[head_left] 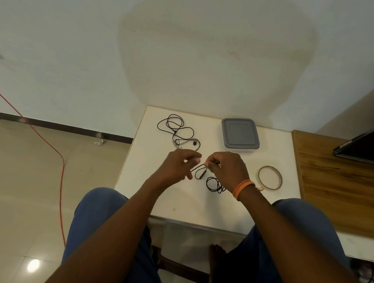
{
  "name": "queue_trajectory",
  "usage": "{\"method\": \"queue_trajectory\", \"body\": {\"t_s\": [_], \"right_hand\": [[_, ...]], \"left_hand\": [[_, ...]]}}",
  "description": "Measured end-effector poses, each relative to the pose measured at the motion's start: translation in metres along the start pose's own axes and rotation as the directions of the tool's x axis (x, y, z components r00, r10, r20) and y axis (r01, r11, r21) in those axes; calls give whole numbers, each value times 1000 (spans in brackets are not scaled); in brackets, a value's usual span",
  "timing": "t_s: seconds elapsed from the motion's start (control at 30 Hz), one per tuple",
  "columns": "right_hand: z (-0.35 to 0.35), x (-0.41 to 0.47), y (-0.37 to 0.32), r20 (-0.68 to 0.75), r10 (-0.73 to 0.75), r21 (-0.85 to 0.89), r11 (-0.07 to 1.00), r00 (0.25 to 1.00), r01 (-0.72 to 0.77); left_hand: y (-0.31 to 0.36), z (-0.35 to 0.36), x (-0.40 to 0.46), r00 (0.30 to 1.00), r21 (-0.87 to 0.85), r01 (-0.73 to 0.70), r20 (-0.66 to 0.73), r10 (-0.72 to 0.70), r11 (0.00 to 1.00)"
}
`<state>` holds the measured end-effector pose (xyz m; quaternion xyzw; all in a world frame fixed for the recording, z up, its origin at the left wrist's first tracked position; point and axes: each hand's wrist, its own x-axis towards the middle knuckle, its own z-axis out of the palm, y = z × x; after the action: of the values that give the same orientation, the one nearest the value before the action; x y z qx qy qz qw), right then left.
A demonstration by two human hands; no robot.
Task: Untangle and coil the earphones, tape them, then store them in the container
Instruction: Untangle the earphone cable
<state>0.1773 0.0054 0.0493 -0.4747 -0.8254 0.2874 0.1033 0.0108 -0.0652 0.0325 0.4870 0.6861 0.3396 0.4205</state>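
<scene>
**Cord pinched between both hands, coil only begun**

Your knees (103, 204) and forearms fill the foreground. Beyond them, your right hand (225, 172) pinches the black earphones (199, 175) at the fingertips, and your left hand (175, 169) sits just beside it, fingers loosely curled at the same strand; whether it actually grips, I cannot tell. The cord runs left-to-right between them, with loose loops trailing on the worktop (199, 205) under your right wrist. A second tangled set (178, 130) lies farther back. The tape roll (270, 177) sits to your right, the lidded container (240, 133) beyond it; your right hand is nearer both.
</scene>
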Motion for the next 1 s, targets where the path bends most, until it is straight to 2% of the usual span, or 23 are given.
{"method": "queue_trajectory", "body": {"t_s": [0.07, 0.17, 0.3, 0.47, 0.63, 0.7, 0.8, 0.87, 1.0], "right_hand": [[4, 1, -1, -12, -16, -8, 1000, 1000, 15], [8, 1, 1, 24, -20, 11, 1000, 1000, 20], [6, 1, 1, 104, -6, 90, 996, 995, -4], [-20, 7, 12, 107, 33, 193, 980, 994, -54], [-35, 7, 24, 117, 40, 144, 988, 992, -57], [-35, 7, 24, 122, 37, 128, 990, 992, -52], [-31, 6, 22, 117, 16, 108, 994, 993, -29], [-27, 5, 20, 116, -1, 106, 994, 993, -12], [-18, 3, 13, 143, -22, 83, 996, 990, 10]], "left_hand": [[9, 7, -3, 997, -31, -32, 64, 34, 999], [10, 7, -6, 998, -28, -16, 67, 18, 999], [8, -9, -4, 998, 172, 9, 57, -19, 985], [-22, -51, -3, 972, 319, 218, -153, -177, 922], [-47, -62, 0, 909, 448, 415, -233, -345, 792], [-53, -56, 1, 901, 507, 433, -242, -359, 745], [-54, -46, -3, 925, 635, 374, -209, -317, 676], [-49, -43, -5, 926, 679, 352, -154, -344, 644], [-37, -35, -8, 911, 691, 300, -2, -413, 658]]}}
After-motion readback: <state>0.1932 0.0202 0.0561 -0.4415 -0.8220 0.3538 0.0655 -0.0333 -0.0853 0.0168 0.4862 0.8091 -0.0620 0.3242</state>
